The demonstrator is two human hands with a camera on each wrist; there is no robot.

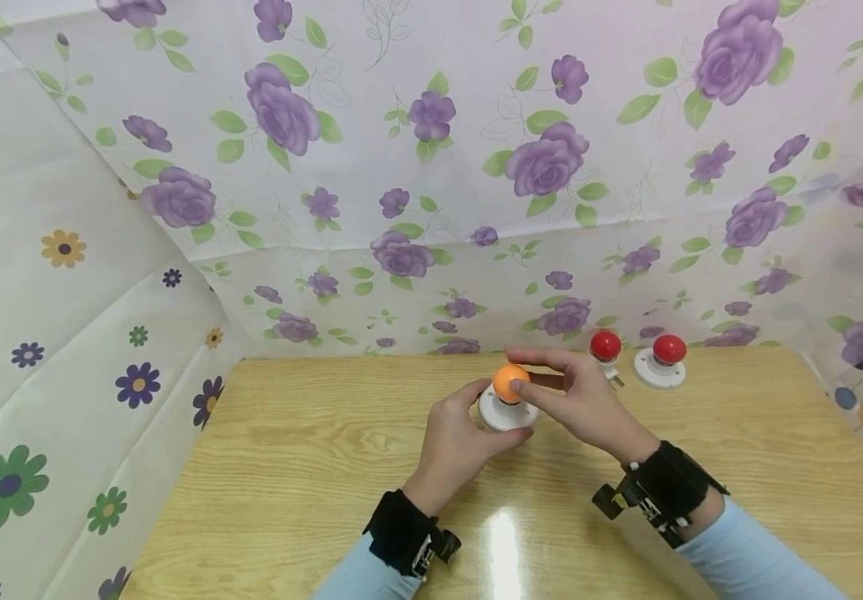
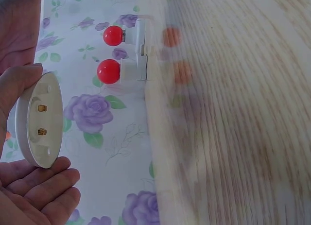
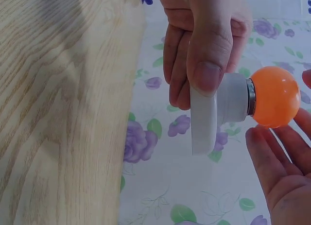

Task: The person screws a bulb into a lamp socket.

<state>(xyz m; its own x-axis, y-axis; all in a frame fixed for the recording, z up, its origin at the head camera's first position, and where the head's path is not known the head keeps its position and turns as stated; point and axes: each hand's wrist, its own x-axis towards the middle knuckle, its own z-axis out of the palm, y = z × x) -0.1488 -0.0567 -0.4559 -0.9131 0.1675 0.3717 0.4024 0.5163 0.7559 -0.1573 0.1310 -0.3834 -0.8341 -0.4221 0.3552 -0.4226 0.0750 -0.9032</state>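
In the head view, the left hand [image 1: 457,433] grips a round white lamp holder [image 1: 504,417] by its rim, thumb on one side and fingers on the other. An orange bulb [image 1: 509,383] sits in the holder's socket, its metal collar showing in the right wrist view. The holder's hollow underside [image 2: 46,120], with two brass terminals, faces the left wrist camera and is raised off the table. Around the bulb, the right hand [image 1: 577,396] has its fingers loosely extended; thumb and fingertips [image 3: 255,137] lie right beside the globe.
Two red bulbs, a left one [image 1: 605,345] and a right one [image 1: 669,350], stand at the table's back edge on the right. The right one is on a white round base [image 1: 659,371]; the left has a plug with prongs [image 1: 615,379]. Flowered sheeting [image 1: 401,167] hangs behind the wooden table [image 1: 311,467].
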